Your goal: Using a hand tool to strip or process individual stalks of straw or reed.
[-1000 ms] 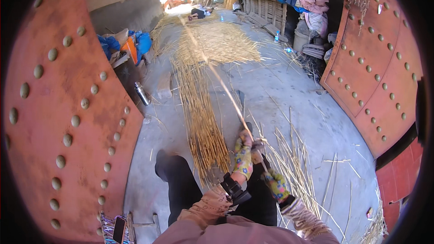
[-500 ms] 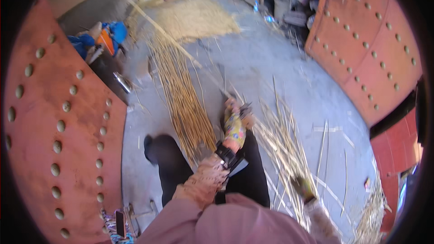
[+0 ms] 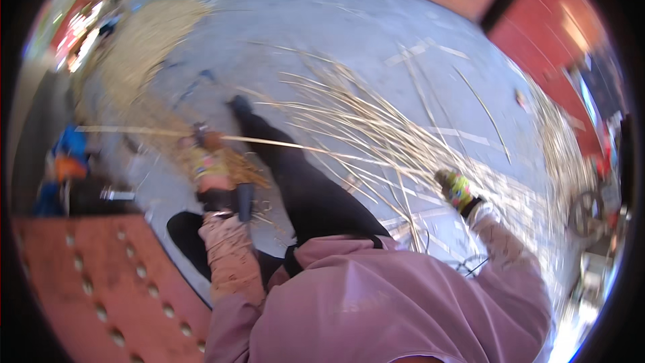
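Above the grey floor [image 3: 302,20], well out to the person's left, I saw the left hand [image 3: 207,161] in a flowered glove, its fingers pinched around a long pale stalk [image 3: 269,141]. The stalk ran nearly level through that grip, one length sticking out to the left, the other passing over a dark trouser leg [image 3: 316,188] toward the right. From my remote seat I could not tell whether its far end met the right hand [image 3: 457,188]. That hand, in a matching glove, was at the edge of a heap of loose stalks [image 3: 376,117]; its fingers looked curled, but blur kept me from telling whether they pinched anything.

I made out a black wristband [image 3: 218,199] behind the left glove, and a brownish bundle [image 3: 242,168] of stalks on the floor just beside that hand. Beyond it, a yellowish spread of straw [image 3: 148,40] covered the upper left. One lone stalk [image 3: 484,114] rested to the right of the heap, near a blurred straw pile [image 3: 564,134]. Lower left, I had a red studded door [image 3: 101,282] in view, with blue and orange bags [image 3: 70,161] above it.
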{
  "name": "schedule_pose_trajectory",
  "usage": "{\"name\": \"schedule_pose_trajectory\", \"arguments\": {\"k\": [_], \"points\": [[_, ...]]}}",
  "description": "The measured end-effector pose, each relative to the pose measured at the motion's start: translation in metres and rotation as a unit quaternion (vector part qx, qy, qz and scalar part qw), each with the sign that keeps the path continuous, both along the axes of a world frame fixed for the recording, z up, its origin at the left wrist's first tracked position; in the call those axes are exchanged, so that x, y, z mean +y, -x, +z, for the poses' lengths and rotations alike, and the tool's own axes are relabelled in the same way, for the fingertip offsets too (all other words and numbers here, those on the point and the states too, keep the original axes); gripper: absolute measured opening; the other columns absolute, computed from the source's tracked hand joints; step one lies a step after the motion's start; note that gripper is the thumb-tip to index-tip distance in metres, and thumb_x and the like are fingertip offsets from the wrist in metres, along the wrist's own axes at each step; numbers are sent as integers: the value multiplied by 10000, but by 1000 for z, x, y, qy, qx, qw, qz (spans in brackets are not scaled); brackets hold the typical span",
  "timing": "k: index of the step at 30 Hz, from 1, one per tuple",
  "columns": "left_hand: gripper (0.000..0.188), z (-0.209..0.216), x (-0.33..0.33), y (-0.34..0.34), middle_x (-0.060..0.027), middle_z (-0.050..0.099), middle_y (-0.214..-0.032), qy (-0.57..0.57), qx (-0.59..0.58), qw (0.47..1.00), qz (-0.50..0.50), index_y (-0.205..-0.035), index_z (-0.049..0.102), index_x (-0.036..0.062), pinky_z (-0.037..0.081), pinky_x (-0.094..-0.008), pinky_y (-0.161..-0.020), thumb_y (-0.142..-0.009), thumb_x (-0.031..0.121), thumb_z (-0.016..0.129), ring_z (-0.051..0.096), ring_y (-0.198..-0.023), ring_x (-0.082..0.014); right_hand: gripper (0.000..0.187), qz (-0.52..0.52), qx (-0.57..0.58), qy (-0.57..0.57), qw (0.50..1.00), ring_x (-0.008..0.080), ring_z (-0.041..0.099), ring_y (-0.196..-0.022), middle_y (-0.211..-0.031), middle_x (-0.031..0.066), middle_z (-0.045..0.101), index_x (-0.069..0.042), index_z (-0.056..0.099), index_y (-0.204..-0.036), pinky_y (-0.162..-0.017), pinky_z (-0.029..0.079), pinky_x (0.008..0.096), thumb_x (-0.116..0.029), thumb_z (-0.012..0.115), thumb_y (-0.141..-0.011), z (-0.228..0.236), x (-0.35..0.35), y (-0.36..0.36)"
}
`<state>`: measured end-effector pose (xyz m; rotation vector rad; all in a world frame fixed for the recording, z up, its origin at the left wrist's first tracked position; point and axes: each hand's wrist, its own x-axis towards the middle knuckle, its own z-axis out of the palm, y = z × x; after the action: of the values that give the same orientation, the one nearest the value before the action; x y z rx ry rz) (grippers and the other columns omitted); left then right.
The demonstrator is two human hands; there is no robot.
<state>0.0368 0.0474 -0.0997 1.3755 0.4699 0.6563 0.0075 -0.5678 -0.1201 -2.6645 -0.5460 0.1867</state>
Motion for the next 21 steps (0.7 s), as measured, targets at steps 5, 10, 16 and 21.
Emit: {"name": "schedule_pose_trajectory", "arguments": {"k": [5,10,16,21], "points": [[413,61,-107,-24,-110,559,-952,342,-39,939,-19,-1000,507,31,471,-328,-653,-833,403,436,548,-818,-226,229,-68,106,-63,990,310,562,-746,-815,166,584,-36,548,-945,-642,442,379,-207,477,-812,47,17,28],[433,36,-191,-18,-84,555,-896,395,3,909,-130,-1054,469,94,460,-347,-621,-796,442,472,527,-804,-210,270,9,142,-167,976,261,583,-768,-850,139,599,-53,529,-1013,-676,462,345,-222,485,-807,90,190,-26],[395,40,-115,-14,-104,550,-871,275,-5,945,-180,-1003,483,11,484,-319,-693,-818,361,481,543,-765,-217,271,-6,153,-368,917,256,593,-758,-793,147,601,-34,571,-944,-665,468,325,-44,507,-681,42,200,-7],[383,46,-34,-27,-104,557,-881,308,0,944,-114,-989,504,7,498,-310,-675,-835,355,457,555,-774,-196,191,-63,169,-203,962,245,585,-719,-772,121,596,-56,570,-846,-663,453,341,-209,467,-799,15,80,55]]}}
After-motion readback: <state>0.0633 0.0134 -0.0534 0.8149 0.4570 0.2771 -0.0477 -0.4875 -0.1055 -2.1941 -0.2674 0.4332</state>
